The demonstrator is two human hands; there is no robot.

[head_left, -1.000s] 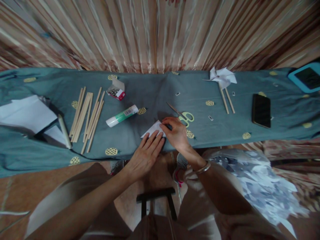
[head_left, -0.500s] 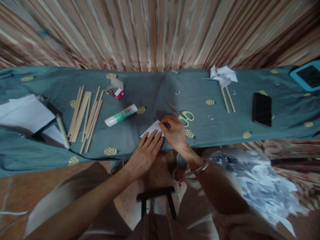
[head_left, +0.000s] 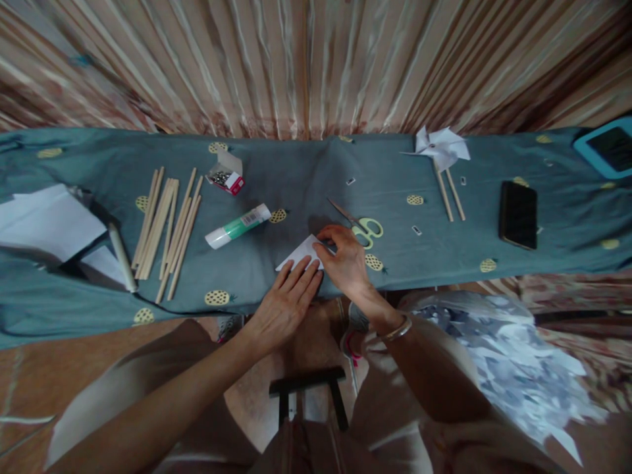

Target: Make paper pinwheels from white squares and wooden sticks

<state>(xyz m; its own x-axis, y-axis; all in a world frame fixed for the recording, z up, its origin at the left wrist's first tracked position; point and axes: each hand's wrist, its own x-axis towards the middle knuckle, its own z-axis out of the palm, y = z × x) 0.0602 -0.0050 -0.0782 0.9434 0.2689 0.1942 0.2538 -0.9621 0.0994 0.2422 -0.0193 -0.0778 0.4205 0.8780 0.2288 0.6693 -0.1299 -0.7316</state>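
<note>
A small folded piece of white paper (head_left: 305,249) lies near the front edge of the cloth-covered table. My left hand (head_left: 284,299) rests flat on its lower edge with the fingers stretched out. At the paper's right side, my right hand (head_left: 348,262) has thumb and index finger closed on the edge; part of the paper is hidden beneath both hands. Scissors (head_left: 364,226) with pale green handles lie just beyond my right hand. To the left is a green and white glue stick (head_left: 239,226), and farther back stands an open box (head_left: 227,176) of small metal pins.
Several wooden sticks (head_left: 157,230) lie left, beside a white pen-shaped tool (head_left: 122,257) with a cord and white paper sheets (head_left: 54,220). Back right are a paper pinwheel (head_left: 447,150), a phone (head_left: 518,215) and a blue-framed tablet (head_left: 585,151). A bag of paper scraps (head_left: 523,368) sits below.
The right thumb and fingers have shifted very slightly against the paper's edge. The left hand stays flat on the paper, and the view has moved a little.
</note>
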